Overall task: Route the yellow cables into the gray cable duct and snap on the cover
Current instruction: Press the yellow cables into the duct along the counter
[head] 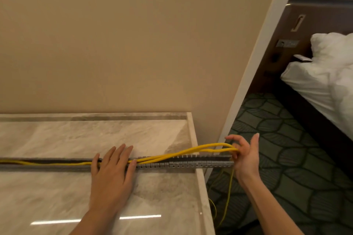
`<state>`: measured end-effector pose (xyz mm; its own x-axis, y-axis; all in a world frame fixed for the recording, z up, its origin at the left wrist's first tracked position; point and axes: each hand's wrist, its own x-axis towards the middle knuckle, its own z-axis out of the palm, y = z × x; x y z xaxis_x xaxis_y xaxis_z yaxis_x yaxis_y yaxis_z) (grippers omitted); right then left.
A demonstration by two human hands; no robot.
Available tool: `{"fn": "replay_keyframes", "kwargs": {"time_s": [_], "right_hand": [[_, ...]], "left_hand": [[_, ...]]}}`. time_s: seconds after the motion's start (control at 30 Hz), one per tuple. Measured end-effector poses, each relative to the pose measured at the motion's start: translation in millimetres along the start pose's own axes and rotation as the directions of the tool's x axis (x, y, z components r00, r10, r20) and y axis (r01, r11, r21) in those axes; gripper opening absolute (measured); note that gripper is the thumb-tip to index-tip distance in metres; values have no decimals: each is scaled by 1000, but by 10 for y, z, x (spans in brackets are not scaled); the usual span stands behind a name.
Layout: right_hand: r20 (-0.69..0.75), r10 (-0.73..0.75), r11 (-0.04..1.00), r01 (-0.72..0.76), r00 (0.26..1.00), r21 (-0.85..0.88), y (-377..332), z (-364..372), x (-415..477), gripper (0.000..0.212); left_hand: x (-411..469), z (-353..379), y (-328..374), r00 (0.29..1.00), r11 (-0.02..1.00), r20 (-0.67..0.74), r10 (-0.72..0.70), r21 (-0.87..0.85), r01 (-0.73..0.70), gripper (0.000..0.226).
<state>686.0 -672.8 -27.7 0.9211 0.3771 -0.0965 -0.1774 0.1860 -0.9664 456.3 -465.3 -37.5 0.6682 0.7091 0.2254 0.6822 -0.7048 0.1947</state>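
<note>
A long gray slotted cable duct [183, 164] lies across the marble table [57, 139], and its right end juts past the table edge. Yellow cables [172, 155] run inside the duct on the left, then rise out of it toward the right. My left hand [112, 170] lies flat with straight fingers over the duct and presses the cables down. Past the table edge, my right hand [244, 156] pinches the cables at the duct's right end, lifted a little above it. More yellow cable hangs to the floor below that hand. No cover is in view.
A beige wall [133, 44] stands right behind the table. To the right are a patterned dark carpet [282, 139] and a bed with white linen [324, 74] against a dark headboard.
</note>
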Motion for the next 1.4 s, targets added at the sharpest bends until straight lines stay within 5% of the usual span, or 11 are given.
{"fn": "replay_keyframes", "kwargs": {"time_s": [0.23,0.4,0.57,0.73,1.07,1.27,1.4], "right_hand": [[-186,-271,949,230,944,-216,-36,117,-261,97],[-146,-239,946,196,960,-259,199,41,-342,92],[-126,-297,915,244,946,-322,190,45,-396,30],[-104,-293,901,238,951,-362,161,3,-433,6],[39,-303,784,272,952,-558,48,-97,-495,14],[152,-521,481,436,840,-761,-197,130,-648,48],[424,-212,111,452,881,-885,-275,538,-790,67]], "left_hand": [[5,9,-13,1000,1000,6,8,-17,-8,59],[3,9,-15,1000,999,7,16,-33,-15,65],[-12,10,-30,999,998,0,33,-57,-33,66],[-23,3,-35,999,997,-3,37,-69,-37,65],[-8,10,-36,999,997,-2,46,-60,-46,63],[-9,11,-38,999,997,-9,36,-68,-36,61],[-8,6,-33,999,997,-13,38,-68,-39,62]]}}
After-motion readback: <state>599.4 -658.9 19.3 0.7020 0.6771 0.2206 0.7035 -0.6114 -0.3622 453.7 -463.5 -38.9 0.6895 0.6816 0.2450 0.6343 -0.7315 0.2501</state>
